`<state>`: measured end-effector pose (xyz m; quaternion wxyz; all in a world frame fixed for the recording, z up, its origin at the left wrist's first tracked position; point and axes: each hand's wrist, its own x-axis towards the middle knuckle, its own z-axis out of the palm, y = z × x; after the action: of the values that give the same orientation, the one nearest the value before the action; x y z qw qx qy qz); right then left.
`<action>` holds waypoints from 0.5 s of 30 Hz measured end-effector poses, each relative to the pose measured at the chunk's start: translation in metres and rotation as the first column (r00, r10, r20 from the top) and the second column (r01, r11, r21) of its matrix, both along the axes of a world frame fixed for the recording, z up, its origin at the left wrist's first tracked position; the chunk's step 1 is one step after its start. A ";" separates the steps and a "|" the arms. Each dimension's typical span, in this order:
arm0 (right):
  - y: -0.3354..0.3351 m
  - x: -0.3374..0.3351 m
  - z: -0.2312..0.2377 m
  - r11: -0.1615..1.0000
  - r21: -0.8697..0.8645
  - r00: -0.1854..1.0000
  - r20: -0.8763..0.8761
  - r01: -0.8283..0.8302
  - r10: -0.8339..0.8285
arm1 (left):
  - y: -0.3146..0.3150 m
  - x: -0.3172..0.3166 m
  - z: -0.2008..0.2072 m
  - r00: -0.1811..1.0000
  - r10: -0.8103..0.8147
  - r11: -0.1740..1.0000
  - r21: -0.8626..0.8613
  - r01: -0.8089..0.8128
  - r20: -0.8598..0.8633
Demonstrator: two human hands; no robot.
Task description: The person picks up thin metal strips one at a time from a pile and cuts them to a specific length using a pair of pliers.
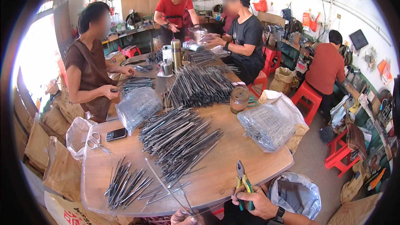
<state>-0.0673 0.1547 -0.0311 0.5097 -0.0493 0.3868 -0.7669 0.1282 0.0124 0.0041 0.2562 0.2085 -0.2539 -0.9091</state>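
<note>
Low in the head view, my right hand (260,203) grips combination pliers (241,179) with yellow and dark green handles, jaws pointing up. My left hand (183,217), at the lower edge, pinches thin metal rods (166,187) that slant up over the table. A fine wire-like line runs between my two hands. In front of them spreads a big pile of thin dark metal rods (179,141), with a smaller bunch of rods (127,183) to its left. White-handled scissors (96,142) and a black phone (116,134) lie near the table's left edge.
Clear plastic bags of rods (139,105) (266,127) flank the pile on the wooden table (246,162). A glass jar (239,99) and steel flask (176,54) stand farther back. An open white sack (296,193) is beside my right arm. Several people work nearby; red stools (308,100) stand right.
</note>
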 end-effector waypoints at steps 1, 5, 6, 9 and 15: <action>0.000 0.000 0.001 1.000 0.009 1.000 -0.001 0.005 -0.005 | 0.000 -0.002 -0.002 1.000 0.004 0.999 -0.037 -0.003 0.029; 0.003 -0.006 0.001 0.999 0.044 0.997 -0.074 0.006 -0.002 | 0.008 -0.011 -0.007 0.978 0.167 0.978 -0.145 -0.149 0.125; 0.005 -0.010 0.002 0.999 0.053 0.994 -0.111 0.002 0.004 | 0.009 -0.012 -0.011 0.978 0.149 0.979 -0.161 -0.125 0.145; 0.004 -0.028 0.035 0.993 0.059 0.934 -0.351 0.098 -0.072 | 0.013 -0.008 -0.015 0.978 0.090 0.982 -0.180 -0.056 0.188; 0.009 -0.049 0.061 0.983 0.163 0.428 -0.896 0.080 0.114 | 0.030 -0.009 -0.016 0.950 0.010 0.937 -0.334 0.100 0.313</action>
<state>-0.1162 0.1641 0.0294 0.2336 -0.4090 0.6664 -0.5779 0.1193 0.0423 -0.0123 0.2248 0.2942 -0.4515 -0.8119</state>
